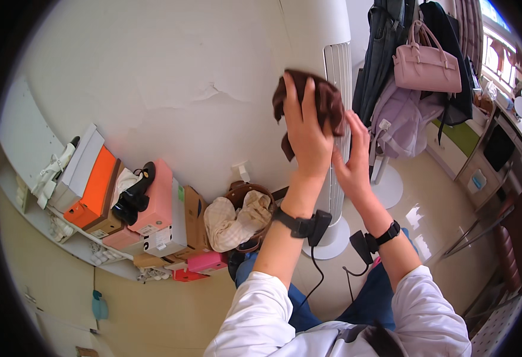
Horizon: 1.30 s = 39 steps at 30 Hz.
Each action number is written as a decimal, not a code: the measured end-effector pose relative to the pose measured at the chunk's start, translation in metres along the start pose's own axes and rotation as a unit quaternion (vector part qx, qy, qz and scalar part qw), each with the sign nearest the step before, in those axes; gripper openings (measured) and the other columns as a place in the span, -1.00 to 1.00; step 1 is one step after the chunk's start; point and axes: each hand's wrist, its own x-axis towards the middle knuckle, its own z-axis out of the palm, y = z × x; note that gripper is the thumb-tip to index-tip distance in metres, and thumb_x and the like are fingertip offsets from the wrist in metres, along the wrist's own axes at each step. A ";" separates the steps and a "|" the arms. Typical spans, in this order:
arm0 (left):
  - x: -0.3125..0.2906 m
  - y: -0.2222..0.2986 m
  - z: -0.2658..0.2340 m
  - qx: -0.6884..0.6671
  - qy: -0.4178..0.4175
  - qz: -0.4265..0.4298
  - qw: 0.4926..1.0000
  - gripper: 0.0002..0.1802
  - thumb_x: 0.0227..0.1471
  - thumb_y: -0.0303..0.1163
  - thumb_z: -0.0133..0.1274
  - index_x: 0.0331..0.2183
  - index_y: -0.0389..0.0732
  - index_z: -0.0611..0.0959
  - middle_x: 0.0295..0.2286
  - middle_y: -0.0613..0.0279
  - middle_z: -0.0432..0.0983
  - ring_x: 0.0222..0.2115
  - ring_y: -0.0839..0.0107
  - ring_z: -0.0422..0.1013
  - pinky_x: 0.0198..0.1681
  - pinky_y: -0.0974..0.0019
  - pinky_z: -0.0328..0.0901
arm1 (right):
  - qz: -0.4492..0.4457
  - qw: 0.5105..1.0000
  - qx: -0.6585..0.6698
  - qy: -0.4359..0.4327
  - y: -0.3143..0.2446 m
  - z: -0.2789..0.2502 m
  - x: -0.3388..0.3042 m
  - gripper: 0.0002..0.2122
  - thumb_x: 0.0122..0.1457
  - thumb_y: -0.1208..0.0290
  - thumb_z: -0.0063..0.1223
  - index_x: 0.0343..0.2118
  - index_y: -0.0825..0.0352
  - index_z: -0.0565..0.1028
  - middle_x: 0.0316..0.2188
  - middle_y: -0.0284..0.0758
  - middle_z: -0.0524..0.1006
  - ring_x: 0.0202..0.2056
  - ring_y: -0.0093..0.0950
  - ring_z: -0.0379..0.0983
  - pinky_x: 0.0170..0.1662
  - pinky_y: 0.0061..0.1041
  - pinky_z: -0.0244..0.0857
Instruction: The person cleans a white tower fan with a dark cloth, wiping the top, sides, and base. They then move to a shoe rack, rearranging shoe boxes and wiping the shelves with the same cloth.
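Note:
My left hand has its fingers spread over a bunched dark brown cloth and grips it. The cloth lies in front of a tall white tower unit with a vertical slatted grille. Part of the cloth hangs below my left palm. My right hand is raised just to the right, beside the grille, its fingers stretched out and nothing in it. Whether its fingertips touch the tower or the cloth's edge I cannot tell. Each wrist wears a black strap with a small device.
Shoe boxes and black shoes sit on a white shelf to the left. A brown basket with checked fabric stands near the tower's round base. A pink handbag and lilac backpack hang at right, by a desk.

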 end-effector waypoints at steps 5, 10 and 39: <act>-0.041 0.002 -0.011 -0.025 -0.037 -0.059 0.997 -0.37 0.04 -0.39 0.10 0.14 -0.28 0.33 0.23 -0.26 -0.02 0.17 -0.24 0.07 0.18 -0.04 0.10 | 0.019 0.999 -0.020 -0.029 -0.016 0.003 -0.033 -0.41 -0.03 0.75 -0.03 0.15 0.39 0.24 0.11 -0.05 0.29 0.10 -0.05 0.22 0.13 -0.23 0.18; -0.053 0.001 -0.018 -0.003 -0.043 -0.033 0.999 -0.32 -0.01 -0.41 0.12 0.16 -0.26 0.31 0.23 -0.24 -0.03 0.10 -0.25 0.12 0.16 -0.10 0.06 | 0.039 0.999 0.014 -0.005 -0.016 0.009 -0.053 -0.39 -0.03 0.74 0.06 0.16 0.37 0.22 0.05 -0.07 0.31 -0.02 -0.12 0.33 -0.06 -0.33 0.34; 0.026 0.002 -0.036 -0.028 -0.168 0.097 0.981 -0.14 -0.08 -0.15 0.20 0.18 -0.29 0.24 0.26 -0.23 -0.15 0.10 -0.32 0.03 0.18 -0.15 -0.01 | 0.092 0.986 0.128 0.054 -0.043 -0.023 0.071 -0.67 -0.09 0.81 -0.02 -0.22 0.40 0.49 -0.29 -0.34 0.44 -0.20 -0.53 0.45 -0.31 -0.64 0.37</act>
